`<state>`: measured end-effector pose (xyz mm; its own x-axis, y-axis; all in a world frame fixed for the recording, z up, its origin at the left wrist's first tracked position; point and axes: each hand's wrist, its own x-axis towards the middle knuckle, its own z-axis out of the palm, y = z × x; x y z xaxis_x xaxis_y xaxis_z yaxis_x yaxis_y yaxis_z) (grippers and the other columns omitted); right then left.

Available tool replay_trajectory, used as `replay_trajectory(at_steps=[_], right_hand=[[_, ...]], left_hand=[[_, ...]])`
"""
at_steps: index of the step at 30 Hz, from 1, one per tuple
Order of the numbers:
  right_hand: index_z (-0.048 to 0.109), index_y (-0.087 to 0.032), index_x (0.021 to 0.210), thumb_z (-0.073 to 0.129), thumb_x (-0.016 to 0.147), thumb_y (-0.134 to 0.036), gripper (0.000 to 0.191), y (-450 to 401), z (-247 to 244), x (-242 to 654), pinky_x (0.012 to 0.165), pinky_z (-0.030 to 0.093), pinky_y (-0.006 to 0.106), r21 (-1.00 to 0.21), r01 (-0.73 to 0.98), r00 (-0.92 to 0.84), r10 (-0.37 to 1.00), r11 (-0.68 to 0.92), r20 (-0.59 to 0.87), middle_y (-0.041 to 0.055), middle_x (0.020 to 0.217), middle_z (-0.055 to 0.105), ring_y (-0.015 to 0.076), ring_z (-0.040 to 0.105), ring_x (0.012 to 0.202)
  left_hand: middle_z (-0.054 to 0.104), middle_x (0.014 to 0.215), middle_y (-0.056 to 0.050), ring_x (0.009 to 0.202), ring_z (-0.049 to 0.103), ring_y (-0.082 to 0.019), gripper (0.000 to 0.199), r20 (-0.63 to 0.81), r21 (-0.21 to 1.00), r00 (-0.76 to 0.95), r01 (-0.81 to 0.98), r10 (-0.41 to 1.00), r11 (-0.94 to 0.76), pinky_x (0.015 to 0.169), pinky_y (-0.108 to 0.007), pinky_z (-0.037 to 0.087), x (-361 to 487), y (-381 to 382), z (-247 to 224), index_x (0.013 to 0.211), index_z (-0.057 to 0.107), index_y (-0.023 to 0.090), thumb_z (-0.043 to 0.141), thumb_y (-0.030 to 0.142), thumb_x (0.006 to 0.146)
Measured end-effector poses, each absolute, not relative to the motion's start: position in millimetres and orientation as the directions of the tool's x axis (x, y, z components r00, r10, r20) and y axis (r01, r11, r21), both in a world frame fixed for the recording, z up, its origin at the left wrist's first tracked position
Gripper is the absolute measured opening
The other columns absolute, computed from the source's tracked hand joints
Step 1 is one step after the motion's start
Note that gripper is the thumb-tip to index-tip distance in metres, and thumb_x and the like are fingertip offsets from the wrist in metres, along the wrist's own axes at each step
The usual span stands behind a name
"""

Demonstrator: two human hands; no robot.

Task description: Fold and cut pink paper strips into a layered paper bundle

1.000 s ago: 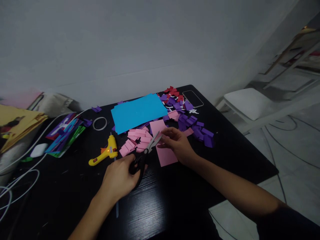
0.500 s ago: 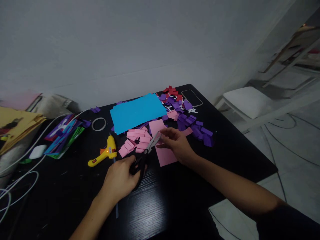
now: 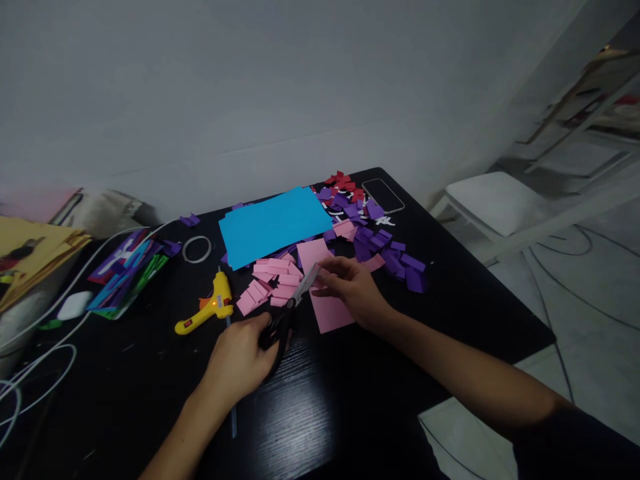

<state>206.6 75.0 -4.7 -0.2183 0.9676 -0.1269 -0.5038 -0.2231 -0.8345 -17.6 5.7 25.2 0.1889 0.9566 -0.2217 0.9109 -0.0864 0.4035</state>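
Note:
My left hand (image 3: 243, 357) grips the black handles of a pair of scissors (image 3: 303, 285), whose blades point up and to the right. At the blade tips, the thumb and fingers of my right hand (image 3: 353, 287) pinch a small piece of pink paper, mostly hidden by the fingers. Beneath the blades and my right hand lie pink paper sheets (image 3: 333, 317) on the black table. A pile of folded pink paper pieces (image 3: 280, 277) sits just left of the scissors. Folded purple pieces (image 3: 393, 253) are heaped beyond my right hand.
Blue sheets (image 3: 275, 225) lie toward the wall. A yellow glue gun (image 3: 213, 305) with a glue stick rests on the left, near a tape ring (image 3: 197, 249), colored paper strips (image 3: 130, 270) and white cables. Red scraps (image 3: 341, 181) and a phone-shaped outline (image 3: 383, 195) are at the back; a white stool (image 3: 493, 200) stands right.
The scissor blades have closed together near my right fingertips. Both hands stay in nearly the same place.

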Motion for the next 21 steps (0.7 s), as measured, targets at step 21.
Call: replay_trajectory(at_steps=[21], right_hand=[[0.075,-0.021,0.088,0.095,0.067,-0.037,0.033,75.2,-4.3,205.5,0.074,0.067,0.033,-0.835,-0.504,-0.219,0.968,-0.223,-0.126,-0.0004,0.084,0.074,0.0159,0.073,0.079]], left_hand=[[0.064,0.068,-0.003,0.06,0.058,-0.019,0.032,-0.232,0.403,0.207,0.91,0.95,-0.1,0.059,-0.029,0.031,-19.8,5.2,23.2,0.071,0.049,0.023,0.052,0.043,0.095]])
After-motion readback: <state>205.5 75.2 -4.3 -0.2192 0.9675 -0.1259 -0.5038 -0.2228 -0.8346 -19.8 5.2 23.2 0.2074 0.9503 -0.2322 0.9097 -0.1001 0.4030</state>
